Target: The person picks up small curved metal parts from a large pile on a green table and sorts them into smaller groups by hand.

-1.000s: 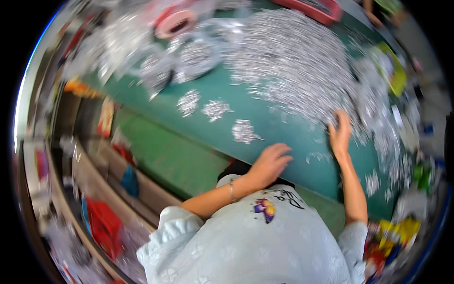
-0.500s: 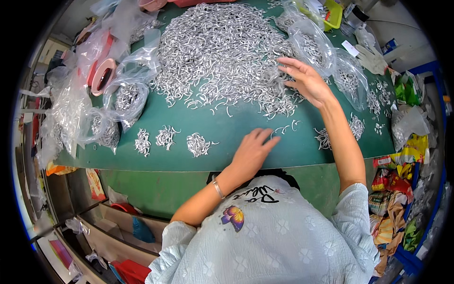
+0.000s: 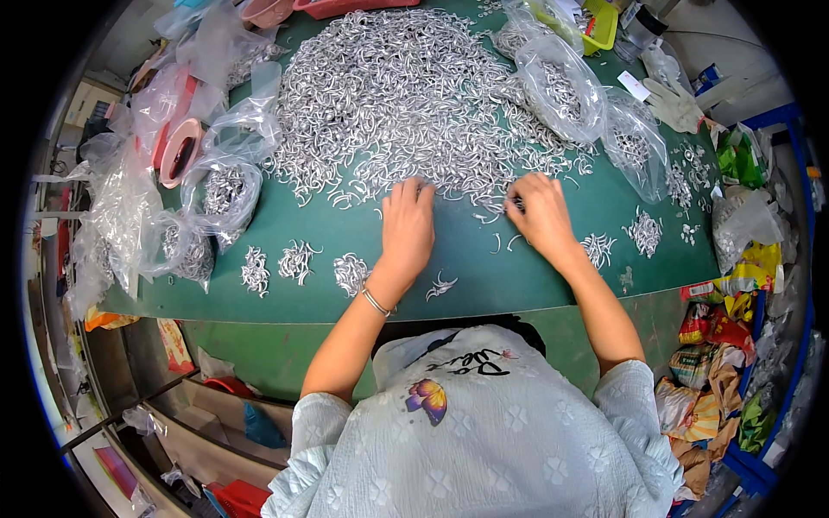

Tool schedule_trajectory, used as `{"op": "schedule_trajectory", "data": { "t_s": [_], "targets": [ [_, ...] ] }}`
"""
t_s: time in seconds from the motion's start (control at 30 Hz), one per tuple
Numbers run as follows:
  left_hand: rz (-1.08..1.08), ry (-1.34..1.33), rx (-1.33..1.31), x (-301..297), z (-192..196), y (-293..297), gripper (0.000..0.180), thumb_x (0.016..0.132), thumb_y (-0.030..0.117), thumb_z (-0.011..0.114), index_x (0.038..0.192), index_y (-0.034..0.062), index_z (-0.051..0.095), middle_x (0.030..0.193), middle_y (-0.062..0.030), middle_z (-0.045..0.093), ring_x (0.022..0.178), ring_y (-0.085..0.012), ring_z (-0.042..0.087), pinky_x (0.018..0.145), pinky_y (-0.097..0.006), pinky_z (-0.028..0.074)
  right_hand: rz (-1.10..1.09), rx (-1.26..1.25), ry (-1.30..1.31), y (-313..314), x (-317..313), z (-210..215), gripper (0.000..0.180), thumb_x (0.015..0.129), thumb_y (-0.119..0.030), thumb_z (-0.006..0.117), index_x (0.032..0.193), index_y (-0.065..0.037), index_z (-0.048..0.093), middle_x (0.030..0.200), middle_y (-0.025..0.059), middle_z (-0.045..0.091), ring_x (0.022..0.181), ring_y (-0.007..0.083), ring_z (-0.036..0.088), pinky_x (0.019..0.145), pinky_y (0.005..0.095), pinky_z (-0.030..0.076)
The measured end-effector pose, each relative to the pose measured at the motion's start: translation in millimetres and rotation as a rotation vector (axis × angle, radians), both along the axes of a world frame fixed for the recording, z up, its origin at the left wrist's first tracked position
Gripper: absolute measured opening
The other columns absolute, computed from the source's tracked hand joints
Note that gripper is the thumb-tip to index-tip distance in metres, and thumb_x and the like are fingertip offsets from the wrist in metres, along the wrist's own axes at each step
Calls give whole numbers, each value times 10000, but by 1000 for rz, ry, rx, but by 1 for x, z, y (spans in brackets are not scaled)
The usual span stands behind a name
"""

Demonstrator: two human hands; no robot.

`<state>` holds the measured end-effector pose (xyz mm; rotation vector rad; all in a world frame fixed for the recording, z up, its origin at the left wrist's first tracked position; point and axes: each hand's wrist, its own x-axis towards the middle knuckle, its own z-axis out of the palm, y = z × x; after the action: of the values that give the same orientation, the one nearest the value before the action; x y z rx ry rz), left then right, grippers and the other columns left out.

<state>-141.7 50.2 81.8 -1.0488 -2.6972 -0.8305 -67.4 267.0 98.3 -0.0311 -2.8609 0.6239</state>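
Note:
A broad heap of small curved silvery metal pieces [image 3: 389, 95] covers the middle of the green table [image 3: 509, 289]. My left hand [image 3: 408, 229] is at the heap's near edge, fingers bent and close together; its fingertips are slightly blurred, and what they hold, if anything, is hidden. To its right, my right hand [image 3: 544, 216] curls in a pinch at the same edge, with metal pieces showing between thumb and forefinger. Below and between the hands lies a little cluster of pieces [image 3: 440, 287]. A small pile [image 3: 351, 274] sits beside my left wrist.
More small piles [image 3: 295, 261] line the table's near left, others [image 3: 643, 233] the right. Clear plastic bags of pieces [image 3: 226, 192] stand left; another bag [image 3: 561, 91] lies at the right. A pink oval container [image 3: 180, 154], a yellow-green basket [image 3: 602, 26] and a white glove [image 3: 673, 105] edge the table.
My left hand has moved forward and left to the heap's edge. My right hand has come nearer me and changed from spread to pinched. A small cluster now lies between them.

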Motion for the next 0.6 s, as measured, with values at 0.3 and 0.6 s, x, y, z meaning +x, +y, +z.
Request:
{"op": "schedule_trajectory", "data": {
  "t_s": [0.3,0.6],
  "targets": [
    [-400,50,-165,-8,8,42,603,760,282,758,1321,221,546,1493,-77,356,1367,-359,310,1076,-574,291,57,-33,-1,7,26,7,523,745,-249,771,1181,-42,570,1280,135,500,1191,338,448,953,456,358],
    [-387,332,-141,-59,-11,46,221,817,111,589,1026,170,631,1350,-58,477,1246,-328,443,1032,-526,349,140,66,149,29,1,-24,376,794,-214,720,1099,-42,585,1187,111,535,1112,313,502,924,413,418]
  ]
}}
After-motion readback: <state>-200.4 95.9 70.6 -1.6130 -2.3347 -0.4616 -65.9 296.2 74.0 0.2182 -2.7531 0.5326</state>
